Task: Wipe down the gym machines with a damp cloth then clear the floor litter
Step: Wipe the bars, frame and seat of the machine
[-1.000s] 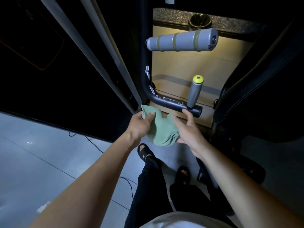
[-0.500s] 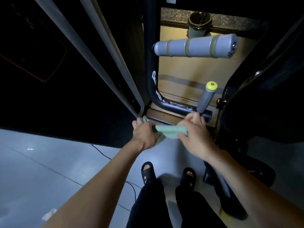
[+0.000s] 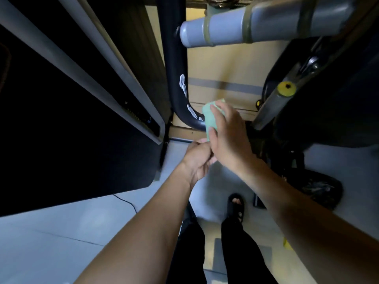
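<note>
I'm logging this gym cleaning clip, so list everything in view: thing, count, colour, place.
cloth: 1, light green, folded, held against the bend of the black tube
tube: 1, black with white marks, upright then curving right at centre
roller pad: 1, grey with olive bands, top centre to right
handle: 1, grey with yellow cap, right of the cloth
panel: 1, dark with grey edging, left
cable: 1, black, on the pale floor at lower left
sandal: 1 plainly seen, black, bottom centre
left hand: 1, fingers curled, below the cloth; hold unclear
right hand: 1, gripping the cloth
</note>
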